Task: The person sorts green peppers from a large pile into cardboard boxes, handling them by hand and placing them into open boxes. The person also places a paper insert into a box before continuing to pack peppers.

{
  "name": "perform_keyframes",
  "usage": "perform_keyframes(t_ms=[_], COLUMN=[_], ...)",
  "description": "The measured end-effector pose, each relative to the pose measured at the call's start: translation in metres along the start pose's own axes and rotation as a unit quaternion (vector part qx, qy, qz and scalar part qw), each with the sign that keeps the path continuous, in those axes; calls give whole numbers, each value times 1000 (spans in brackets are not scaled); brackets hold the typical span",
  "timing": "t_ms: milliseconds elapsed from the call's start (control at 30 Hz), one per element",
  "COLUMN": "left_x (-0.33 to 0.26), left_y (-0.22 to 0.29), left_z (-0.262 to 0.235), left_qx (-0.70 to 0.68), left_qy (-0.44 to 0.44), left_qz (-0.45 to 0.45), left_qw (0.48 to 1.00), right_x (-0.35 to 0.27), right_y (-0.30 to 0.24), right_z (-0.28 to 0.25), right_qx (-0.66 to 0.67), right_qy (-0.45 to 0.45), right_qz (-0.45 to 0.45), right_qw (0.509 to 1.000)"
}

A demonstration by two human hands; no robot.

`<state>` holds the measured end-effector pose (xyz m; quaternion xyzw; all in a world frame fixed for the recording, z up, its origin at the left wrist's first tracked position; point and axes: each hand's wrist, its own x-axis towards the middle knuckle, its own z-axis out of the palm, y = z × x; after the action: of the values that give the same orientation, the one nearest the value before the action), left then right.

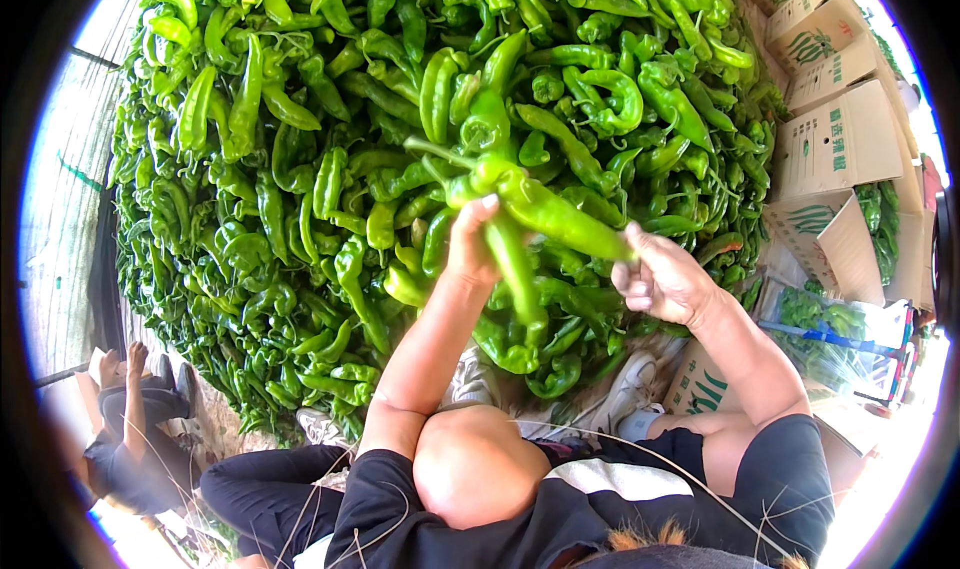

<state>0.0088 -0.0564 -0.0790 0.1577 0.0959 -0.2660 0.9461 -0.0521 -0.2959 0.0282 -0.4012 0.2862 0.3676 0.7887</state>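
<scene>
A large heap of long green peppers (290, 209) fills the space in front of me. Above its near part, my left hand (474, 241) is closed around a few of them, their stems pointing up and to the left. One bright green pepper (560, 217) in that bunch slants down to the right, and my right hand (668, 277) has its fingers closed at the tip. Another held pepper (515, 269) hangs below the left hand, slightly blurred. The left palm and most of its fingers are hidden behind the peppers.
Open cardboard boxes (835, 144) line the right side; one contains green peppers. Nearer stands a blue-edged container (840, 331) with peppers under clear plastic. A person (140, 439) sits at the lower left, and dark-trousered legs (275, 494) lie beside me. My shoes touch the heap's near edge.
</scene>
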Motion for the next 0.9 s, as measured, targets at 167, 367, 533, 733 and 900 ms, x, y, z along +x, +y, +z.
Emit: perform_keyframes(t_ms=[167, 367, 533, 733, 900], left_x=[-11, -13, -23, -25, -26], left_y=[5, 1, 5, 8, 7], left_z=[3, 1, 23, 22, 26], left_qx=[-39, -10, 60, 59, 54], left_qy=[10, -19, -79, -63, -20], left_qz=[49, 48, 116, 79, 106], left_qw=[998, 999, 988, 993, 993], right_x=[2, 9, 17, 29, 28], right_y=[20, 20, 13, 19, 12], right_z=[1, 5, 15, 3, 2], right_qx=[-383, -496, -365, -160, -17], right_qy=[55, 142, 183, 65, 3], right_qz=[-319, -420, -308, -200, -212], right_qw=[865, 746, 859, 964, 977])
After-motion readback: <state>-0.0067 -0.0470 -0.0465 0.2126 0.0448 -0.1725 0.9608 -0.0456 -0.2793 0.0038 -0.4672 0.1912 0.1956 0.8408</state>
